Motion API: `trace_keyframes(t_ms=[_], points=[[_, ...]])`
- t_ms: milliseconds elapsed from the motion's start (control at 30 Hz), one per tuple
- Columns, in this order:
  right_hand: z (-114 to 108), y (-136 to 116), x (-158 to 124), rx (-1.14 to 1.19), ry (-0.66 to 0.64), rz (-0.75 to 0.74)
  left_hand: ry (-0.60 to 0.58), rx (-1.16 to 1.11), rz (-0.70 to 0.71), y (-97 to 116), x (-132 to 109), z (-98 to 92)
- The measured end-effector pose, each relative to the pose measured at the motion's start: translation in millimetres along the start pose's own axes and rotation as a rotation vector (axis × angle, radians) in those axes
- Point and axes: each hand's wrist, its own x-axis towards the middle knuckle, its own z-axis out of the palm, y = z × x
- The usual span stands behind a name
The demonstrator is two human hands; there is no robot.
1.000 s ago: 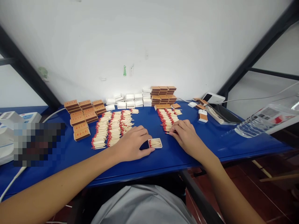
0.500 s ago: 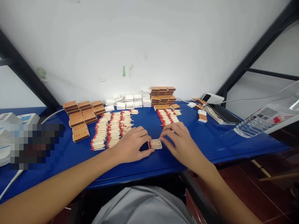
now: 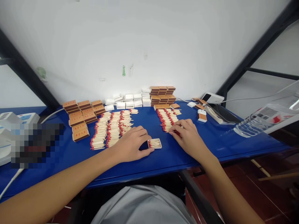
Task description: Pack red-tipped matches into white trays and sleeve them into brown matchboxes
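Note:
A small white matchbox tray (image 3: 154, 143) lies open side up on the blue table, with several red-headed matches inside. My left hand (image 3: 132, 144) holds its left end between the thumb in front and the fingers behind. To the right, my right hand (image 3: 187, 137) has thumb and fingertips pinched together on matches at the near end of the right-hand row of loose matches (image 3: 168, 119). The fingers partly cover that end. Longer rows of loose matches (image 3: 100, 130) lie beyond my left forearm, their near part hidden by the left hand.
Orange-brown matchbox sleeves are stacked at the left (image 3: 80, 130) and against the wall (image 3: 163, 99). White trays (image 3: 128, 101) are piled beside the wall stack. At the right are a loose sleeve (image 3: 202, 117), a black-and-white device (image 3: 221, 113) and a clear plastic bottle (image 3: 263, 119). A power strip (image 3: 28, 118) sits far left.
My right hand has moved right, away from the tray's right end to the near end of the right-hand matches, and its fingers have come together. The left hand has stayed at the tray.

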Motion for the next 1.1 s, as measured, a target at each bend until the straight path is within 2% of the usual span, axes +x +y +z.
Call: trace_keyframes(t_ms=[1100], points=[[1.8, 3.3, 0.1, -0.023, -0.036, -0.036, -0.004, 0.010, 0.005, -0.6, -0.8, 1.1]])
